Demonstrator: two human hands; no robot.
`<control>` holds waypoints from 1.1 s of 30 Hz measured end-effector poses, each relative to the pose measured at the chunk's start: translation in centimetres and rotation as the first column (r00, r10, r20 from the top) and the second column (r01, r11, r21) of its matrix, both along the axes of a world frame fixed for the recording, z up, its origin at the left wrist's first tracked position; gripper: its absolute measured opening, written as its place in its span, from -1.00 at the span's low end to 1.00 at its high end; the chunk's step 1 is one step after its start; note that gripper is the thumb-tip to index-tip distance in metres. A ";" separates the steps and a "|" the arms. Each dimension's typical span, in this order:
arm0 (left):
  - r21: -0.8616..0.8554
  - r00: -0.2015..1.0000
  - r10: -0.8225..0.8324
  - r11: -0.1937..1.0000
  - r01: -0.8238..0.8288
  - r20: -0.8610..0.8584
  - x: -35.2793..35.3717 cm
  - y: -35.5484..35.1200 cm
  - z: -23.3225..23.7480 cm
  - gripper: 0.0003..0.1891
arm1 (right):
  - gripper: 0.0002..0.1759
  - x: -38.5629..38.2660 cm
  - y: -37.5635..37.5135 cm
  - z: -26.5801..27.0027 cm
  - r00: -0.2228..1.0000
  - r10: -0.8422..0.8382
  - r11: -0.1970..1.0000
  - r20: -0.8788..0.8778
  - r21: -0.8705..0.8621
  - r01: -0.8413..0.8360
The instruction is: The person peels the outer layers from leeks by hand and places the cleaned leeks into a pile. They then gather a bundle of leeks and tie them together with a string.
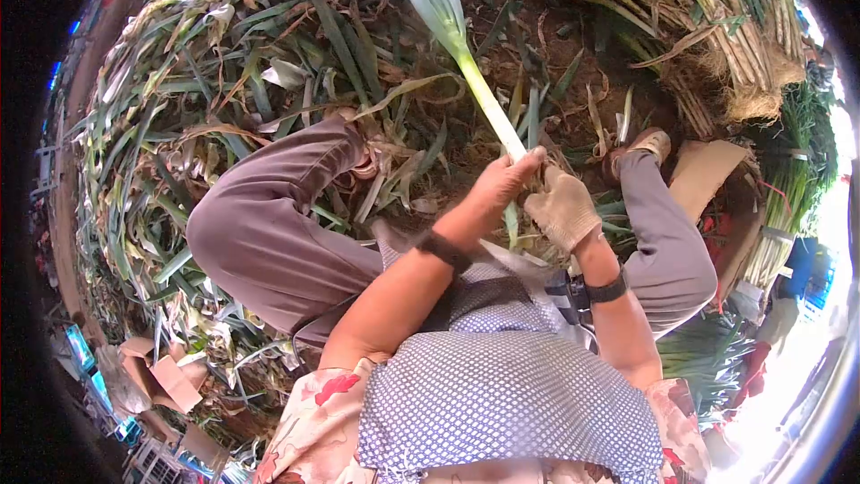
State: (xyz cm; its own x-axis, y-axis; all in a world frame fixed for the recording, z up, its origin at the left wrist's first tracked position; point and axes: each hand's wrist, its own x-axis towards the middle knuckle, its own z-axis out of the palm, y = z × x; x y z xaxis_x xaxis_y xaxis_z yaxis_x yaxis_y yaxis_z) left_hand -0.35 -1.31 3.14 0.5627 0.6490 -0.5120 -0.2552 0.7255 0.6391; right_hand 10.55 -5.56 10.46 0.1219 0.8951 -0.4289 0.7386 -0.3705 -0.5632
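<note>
A long leek [488,106] slants up and away, its pale stalk low and its broad green leaves at the top of the view. My bare left hand [497,190] is closed round the lower end of the stalk, with the thumb lying across it. Right beside it is my right hand [564,208] in a beige work glove, its fingers curled in at the root end. What these fingers pinch is hidden between the hands. A green leaf piece [511,224] hangs below the hands.
Loose leaves and trimmings [215,81] heap up on the left and in front. Bundled leeks with roots [735,54] lie at the upper right, and more greens [788,179] stand below them. Cardboard [708,175] is beside my right foot [649,145]. Torn cardboard [170,376] is at lower left.
</note>
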 end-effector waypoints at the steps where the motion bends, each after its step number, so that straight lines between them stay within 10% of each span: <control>1: -0.002 0.997 -0.073 0.997 0.073 -0.039 -0.7 0.3 0.0 -0.57 | -0.60 0.0 0.2 0.2 1.000 0.007 1.000 0.023 -0.028 -0.006; 4: -0.174 0.941 0.245 0.963 -0.208 0.234 -2.7 3.1 -0.5 -0.41 | -0.63 -0.3 -0.8 0.1 0.999 0.047 0.997 0.007 0.055 -0.047; 8: 0.008 0.899 0.372 0.923 -0.384 0.231 -4.4 7.2 1.5 -0.51 | -0.59 -2.2 -2.7 2.0 0.991 0.071 0.992 -0.114 0.110 -0.059; 9: -0.178 0.846 0.519 0.850 -0.496 0.123 -4.4 8.2 2.1 -0.53 | -0.56 -2.9 -3.1 2.2 0.994 0.066 0.998 -0.091 -0.008 -0.067; 13: -0.174 0.803 0.531 0.847 -0.502 0.269 -5.6 10.3 1.3 -0.56 | -0.46 -2.1 -1.8 2.7 0.967 0.253 0.966 0.016 -0.054 -0.251; 15: -0.124 0.796 0.536 0.843 -0.524 0.282 -6.5 10.9 1.0 -0.56 | -0.48 -0.8 -0.7 2.8 0.989 0.101 0.907 0.112 0.399 -0.138; 16: -0.158 0.782 0.529 0.847 -0.507 0.329 -6.8 10.9 0.9 -0.56 | -0.50 -0.2 0.5 4.7 0.992 0.091 0.939 -0.084 0.340 -0.057; 19: -0.222 0.760 0.538 0.843 -0.490 0.364 -6.4 10.8 1.2 -0.55 | -0.53 -0.4 4.2 -0.3 0.919 0.371 0.747 -0.135 0.631 -0.209; 20: -0.243 0.750 0.532 0.847 -0.474 0.392 -6.4 11.0 1.0 -0.55 | -0.54 -1.0 5.0 -3.1 0.762 0.510 0.773 -0.400 0.601 -0.202; 24: -0.235 0.755 0.549 0.836 -0.497 0.358 -8.7 12.1 0.0 -0.52 | -0.57 -4.0 4.0 -0.9 0.769 0.444 0.893 -0.459 0.156 -0.423; 26: -0.164 0.755 0.590 0.806 -0.569 0.287 -11.0 14.1 -0.8 -0.54 | -0.63 -3.5 1.4 -0.3 0.788 0.497 0.857 -0.364 0.346 -0.381; 29: -0.429 0.445 0.476 0.879 -0.208 0.759 -13.2 17.2 -5.3 -0.57 | -0.68 -2.0 -2.2 -1.4 0.797 0.352 0.915 -0.491 0.359 -0.183; 33: -0.287 0.717 0.615 0.788 -0.545 0.327 -13.3 17.7 -5.2 -0.57 | -0.58 1.1 -6.5 2.2 0.820 0.125 0.989 -0.559 0.001 -0.150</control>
State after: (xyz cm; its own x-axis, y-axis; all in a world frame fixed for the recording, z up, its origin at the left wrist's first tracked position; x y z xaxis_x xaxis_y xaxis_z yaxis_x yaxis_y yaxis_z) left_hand -13.66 16.37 -2.05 0.2721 0.8435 -0.4631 -0.8559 0.4321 0.2841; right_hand 11.68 -12.03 12.62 -0.2711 0.8648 -0.4227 0.3496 -0.3206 -0.8803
